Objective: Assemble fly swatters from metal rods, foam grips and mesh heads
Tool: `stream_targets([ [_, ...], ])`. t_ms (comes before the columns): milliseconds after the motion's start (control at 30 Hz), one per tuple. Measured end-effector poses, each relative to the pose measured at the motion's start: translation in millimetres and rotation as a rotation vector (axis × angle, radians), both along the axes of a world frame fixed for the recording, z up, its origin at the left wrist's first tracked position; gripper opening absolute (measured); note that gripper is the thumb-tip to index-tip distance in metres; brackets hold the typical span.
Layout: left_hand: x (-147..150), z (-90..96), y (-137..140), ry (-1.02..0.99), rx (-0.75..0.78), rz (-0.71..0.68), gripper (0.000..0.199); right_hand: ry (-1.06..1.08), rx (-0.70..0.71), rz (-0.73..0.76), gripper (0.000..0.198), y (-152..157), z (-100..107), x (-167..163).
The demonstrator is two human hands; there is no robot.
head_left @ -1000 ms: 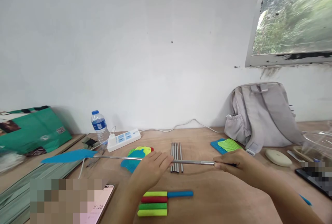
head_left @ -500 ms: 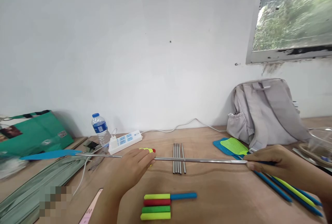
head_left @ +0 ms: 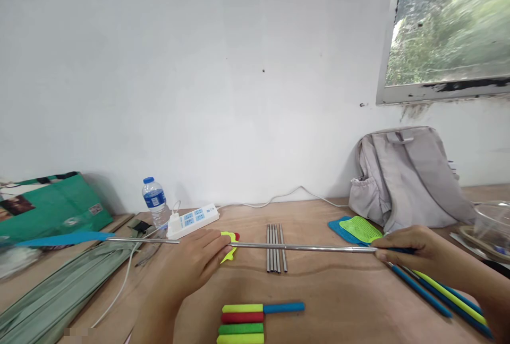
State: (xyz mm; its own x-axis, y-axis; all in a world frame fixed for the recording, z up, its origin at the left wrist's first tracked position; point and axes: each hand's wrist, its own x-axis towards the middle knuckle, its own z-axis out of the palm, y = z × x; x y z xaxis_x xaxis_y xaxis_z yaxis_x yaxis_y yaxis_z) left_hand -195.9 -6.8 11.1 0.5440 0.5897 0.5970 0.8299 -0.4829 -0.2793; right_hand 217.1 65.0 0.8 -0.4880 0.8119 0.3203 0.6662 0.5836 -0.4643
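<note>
Fly swatter (head_left: 255, 246) was held crosswise over the table (head_left: 338, 291); looked light, stiff, slippery along the rod (head_left: 324, 249), best gripped mid-rod and at the handle (head_left: 403, 250). Left hand (head_left: 201, 259) had fingers together, curled over the rod; right hand (head_left: 416, 254) pinched the handle's end.

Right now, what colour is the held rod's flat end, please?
The flat end is blue; the head view shows it.

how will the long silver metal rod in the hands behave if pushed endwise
The rod looks stiff, running straight between left hand and right hand. Its stepped thickness suggests sections that might slide together. Its shiny surface may feel slippery.
</note>
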Motion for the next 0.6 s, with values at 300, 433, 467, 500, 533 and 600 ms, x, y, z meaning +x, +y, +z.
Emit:
stream_targets([
  [300, 10, -4.5, 10, -0.031, -0.019, 0.144, 0.017, -0.459, 0.177, -0.447, 0.027, 15, -7, -8],
  [433, 16, -6.7, 14, -0.050, 0.038, 0.222, 0.017, -0.505, 0.152, -0.520, 0.035, 23, -12, -2],
  [467, 14, -5.9, 14, -0.056, 0.083, 0.244, 0.020, -0.509, 0.175, -0.538, 0.037, 25, -13, 1],
  [500, 9, -4.6, 13, -0.071, 0.142, 0.269, 0.025, -0.513, 0.210, -0.556, 0.037, 26, -15, 4],
  [533, 3, -2.9, 12, -0.106, 0.217, 0.303, 0.029, -0.521, 0.244, -0.570, 0.036, 27, -17, 9],
  [600, -15, 1.0, 7, -0.256, 0.392, 0.403, 0.032, -0.536, 0.314, -0.598, 0.032, 31, -22, 19],
])
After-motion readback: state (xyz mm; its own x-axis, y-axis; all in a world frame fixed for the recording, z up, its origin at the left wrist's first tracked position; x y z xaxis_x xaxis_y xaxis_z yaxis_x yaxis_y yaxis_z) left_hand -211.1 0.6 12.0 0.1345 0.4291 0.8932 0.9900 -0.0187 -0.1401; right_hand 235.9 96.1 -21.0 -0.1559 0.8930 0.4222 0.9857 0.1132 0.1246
